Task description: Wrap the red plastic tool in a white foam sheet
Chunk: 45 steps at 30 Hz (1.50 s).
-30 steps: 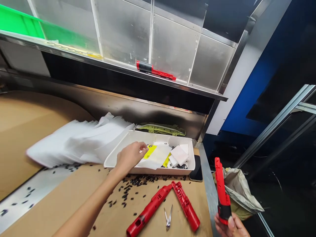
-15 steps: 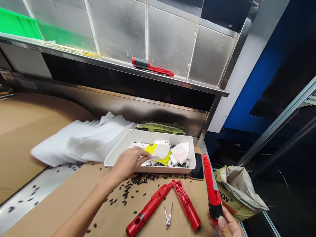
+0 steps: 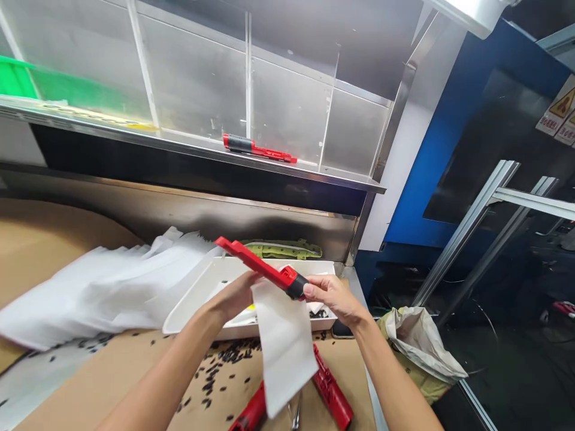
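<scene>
My right hand (image 3: 330, 294) is closed round the black end of a red and black plastic housing (image 3: 263, 266), raised in front of the white tray (image 3: 179, 311). A white sheet (image 3: 285, 347) hangs below the housing, its upper edge at the fingers of my left hand (image 3: 238, 293), which are partly hidden behind the housing. Under the sheet, two red plastic housing halves (image 3: 332, 389) lie on the cardboard, the left one mostly covered. Between them shows part of a pair of metal nippers (image 3: 295, 413).
White foam sheets (image 3: 121, 287) are heaped on the left. Small black bits (image 3: 209, 377) lie scattered over the cardboard. Another red and black housing (image 3: 258, 148) rests on the metal shelf. An open paper sack (image 3: 417, 347) stands at the right, near a metal frame.
My left hand has lifted the white sheet out of the tray. My right hand has brought the red and black housing left and up, against the sheet. The view has shifted right.
</scene>
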Each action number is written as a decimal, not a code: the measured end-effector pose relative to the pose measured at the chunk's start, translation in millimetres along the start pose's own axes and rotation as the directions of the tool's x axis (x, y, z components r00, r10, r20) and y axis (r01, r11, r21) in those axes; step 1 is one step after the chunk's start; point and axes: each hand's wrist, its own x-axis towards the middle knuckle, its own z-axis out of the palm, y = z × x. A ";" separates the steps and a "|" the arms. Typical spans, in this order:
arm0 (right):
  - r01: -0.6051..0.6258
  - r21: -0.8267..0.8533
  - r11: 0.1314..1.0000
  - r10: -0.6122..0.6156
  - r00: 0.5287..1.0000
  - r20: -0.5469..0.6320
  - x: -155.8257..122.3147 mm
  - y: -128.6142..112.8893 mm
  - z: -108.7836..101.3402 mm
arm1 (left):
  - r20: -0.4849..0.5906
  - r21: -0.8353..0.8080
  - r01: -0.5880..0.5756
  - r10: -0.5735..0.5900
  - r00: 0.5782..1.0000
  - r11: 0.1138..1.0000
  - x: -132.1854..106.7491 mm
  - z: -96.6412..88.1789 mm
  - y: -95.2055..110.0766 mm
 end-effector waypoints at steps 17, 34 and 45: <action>0.017 -0.442 0.897 -0.196 0.911 -0.363 8.8 7.2 3.4 | -0.015 -0.306 0.195 -0.209 0.978 0.932 -25.0 28.9 -68.5; -0.265 -0.791 0.551 -0.418 0.733 -0.536 -135.2 48.7 39.7 | -0.306 -0.626 -0.050 -0.186 0.934 0.778 -15.6 38.5 -55.6; -0.252 -0.920 0.301 -0.555 0.738 -0.384 -145.5 44.1 47.1 | -0.360 -0.674 -0.148 -0.147 0.921 0.724 -19.1 43.9 -56.4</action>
